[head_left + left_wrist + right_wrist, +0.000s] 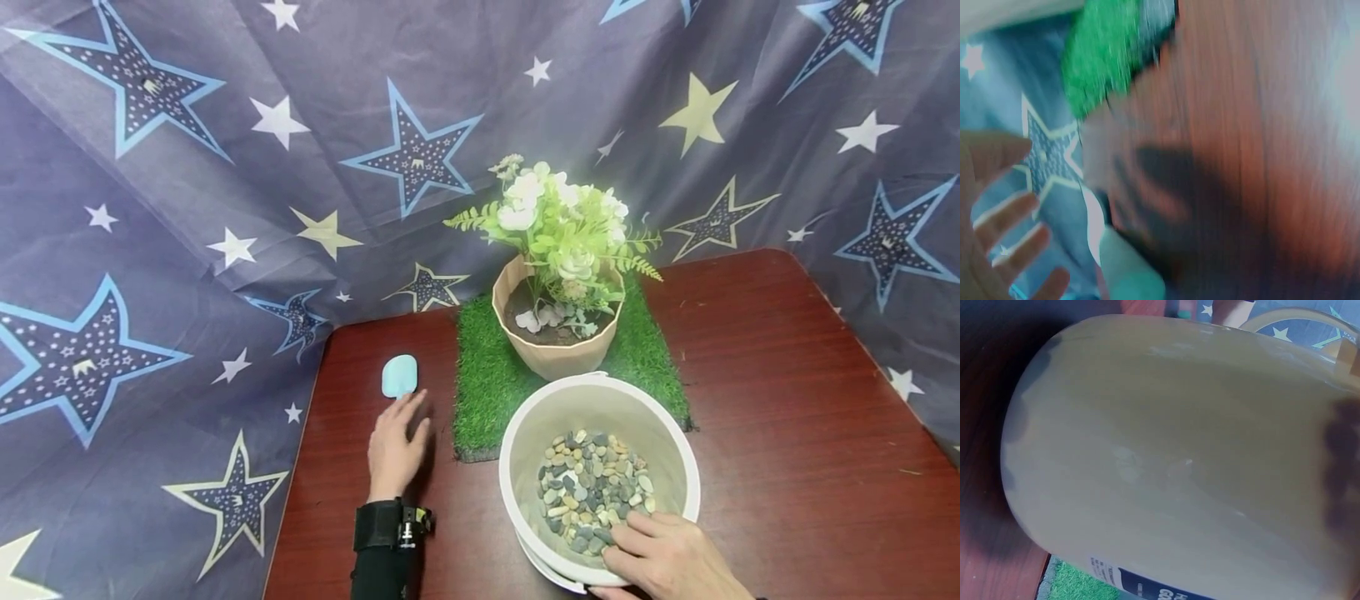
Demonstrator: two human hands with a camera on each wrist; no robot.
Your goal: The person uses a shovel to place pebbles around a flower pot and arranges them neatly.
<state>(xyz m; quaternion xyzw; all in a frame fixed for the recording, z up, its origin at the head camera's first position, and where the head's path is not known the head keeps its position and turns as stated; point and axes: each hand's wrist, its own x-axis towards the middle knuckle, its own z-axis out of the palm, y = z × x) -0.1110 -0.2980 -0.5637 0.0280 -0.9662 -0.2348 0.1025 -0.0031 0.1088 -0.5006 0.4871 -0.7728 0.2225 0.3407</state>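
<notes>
Pebbles (592, 487) in mixed greys and tans are covering much of the bottom of a pale plastic bucket (660, 425), which is standing on the wood-grain counter (787, 433) in front of the artificial-grass mat (480, 358). The right hand (667, 554) is holding the bucket at its near rim, its grip pinching the wall, with fingers hooking inside and the thumb lying outside. The left hand (395, 450) is hovering just beside a pale blue scoop (400, 375), which is lying left of the mat and whose handle (1132, 269) is showing near the fingers in the left wrist view. That hand's grip is hanging spread and holding nothing. Behind the bucket, a potted flower arrangement (562, 354) is standing on the mat.

The step in hand is seemingly a taking up of the scoop while the bucket is being steadied. The next move is probably calling for the left fingers to be curling round the handle, with the right hand bracing the rim
</notes>
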